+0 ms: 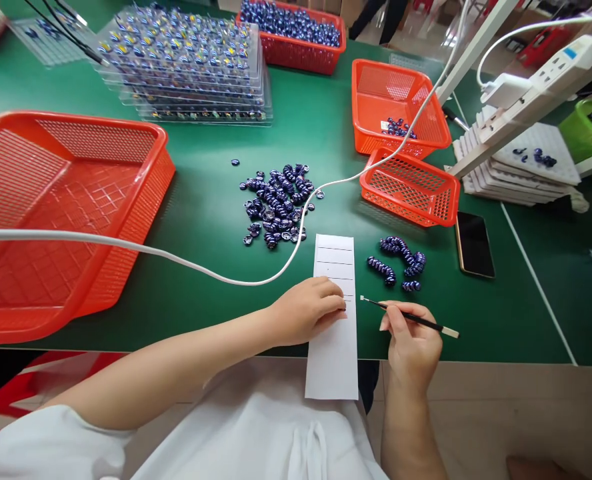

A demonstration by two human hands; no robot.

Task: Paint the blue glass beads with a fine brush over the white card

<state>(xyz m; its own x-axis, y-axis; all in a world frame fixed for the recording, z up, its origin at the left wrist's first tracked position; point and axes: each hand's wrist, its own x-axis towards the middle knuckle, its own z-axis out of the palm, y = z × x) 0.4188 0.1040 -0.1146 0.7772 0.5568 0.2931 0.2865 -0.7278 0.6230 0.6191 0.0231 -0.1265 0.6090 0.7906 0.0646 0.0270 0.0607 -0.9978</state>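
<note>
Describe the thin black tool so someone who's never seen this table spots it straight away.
On the green table, find the long white strip with ruled lines, under the left hand. Just right of it, the right hand holds a thin black tool, its small pale tip toward the strip. Unlike the flat phone farther right, it is pen-slim, with a cream-coloured back end.

Left arm [191,367]: reaches in from the lower left, slanting gently up across the front of the body
Left hand [303,312]: back upward, fingers bent and pointing right, tips partly hidden
Right arm [410,433]: rises steeply from the bottom edge, forearm nearly upright
Right hand [416,343]: thumb and forefinger drawn into a pen-like pinch, well apart from the left hand
</note>
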